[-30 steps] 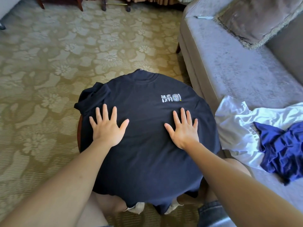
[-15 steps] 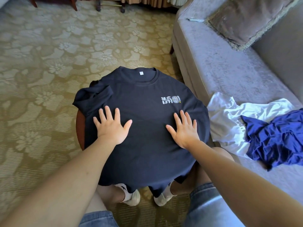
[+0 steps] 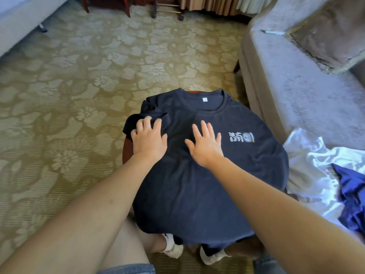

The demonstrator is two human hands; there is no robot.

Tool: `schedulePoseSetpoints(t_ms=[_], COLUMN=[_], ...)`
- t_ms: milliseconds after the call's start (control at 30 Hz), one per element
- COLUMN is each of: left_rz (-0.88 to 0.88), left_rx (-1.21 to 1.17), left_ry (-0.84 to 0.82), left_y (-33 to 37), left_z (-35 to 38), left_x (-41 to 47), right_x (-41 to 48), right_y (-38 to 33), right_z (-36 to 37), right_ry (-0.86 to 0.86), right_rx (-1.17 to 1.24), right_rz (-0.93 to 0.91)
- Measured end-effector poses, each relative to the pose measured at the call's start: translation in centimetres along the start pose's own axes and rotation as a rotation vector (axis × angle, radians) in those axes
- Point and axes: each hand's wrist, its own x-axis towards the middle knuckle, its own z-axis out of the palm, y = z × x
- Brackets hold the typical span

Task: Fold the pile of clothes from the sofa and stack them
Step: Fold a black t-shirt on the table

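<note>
1. Pressing the right hand (image 3: 205, 144) flat on the chest of the navy T-shirt (image 3: 197, 184), fingers straight and slightly spread, gripping nothing.
2. Resting the left hand (image 3: 149, 139) on the bunched sleeve (image 3: 131, 123) at the shirt's side, fingers bent with the tips on the fabric. Cannot tell whether pinching the cloth or only pressing it.
3. Holding the two hands apart, side by side, with a strip of dark cloth between them.
4. Spread front-up beneath both hands over a small round table (image 3: 126, 153). Only slivers of reddish-brown rim showing, one just left of the left hand and one beyond the neckline.
5. Straight beyond the fingertips: the round collar (image 3: 213, 109) with a small white label (image 3: 205, 99) inside it.
6. Just right of the right hand: a white printed logo (image 3: 242, 137) on the chest.
7. Draping off the table edge below the forearms, hem hanging above light shoes (image 3: 173, 249) on the floor.
8. Well to the right of the right hand: a white garment (image 3: 308, 159) crumpled on the grey sofa (image 3: 286, 91), with a blue garment (image 3: 353, 196) lying partly on top of it.
9. Far beyond the right hand, on the same sofa: a grey cushion (image 3: 325, 36) and a small pen-like item (image 3: 274, 32), too small to identify.
10. Left of and beyond the left hand: floral-patterned carpet (image 3: 79, 76).
</note>
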Motion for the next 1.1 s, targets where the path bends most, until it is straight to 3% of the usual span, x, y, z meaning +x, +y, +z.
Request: schedulePoseSetpoints(t_ms=[467,633,900,1000,1100], left_rz=[-0.051,-0.077,-0.004,-0.003,-0.126], left_rx=[-0.482,-0.474,-0.428,-0.435,-0.491], left_ry=[-0.062,-0.213,-0.335,-0.273,-0.055], left_y=[-3.3,-4.6,-1.0,-1.6,-4.4], left_z=[0.5,-0.8,-0.6,-0.8,-1.6], left_x=[3.4,2.8,4.5,4.4,4.0], right_x=[2.0,1.7,1.7,1.7,1.7], right_y=[-0.1,-0.3,-0.4,-0.4,-0.4], right_z=[3.2,3.0,3.0,2.9,2.9], right_ry=[0.044,0.043,0.05,0.049,0.047], right_rx=[-0.075,-0.07,-0.08,-0.081,-0.079], right_rz=[0.044,0.043,0.05,0.053,0.051])
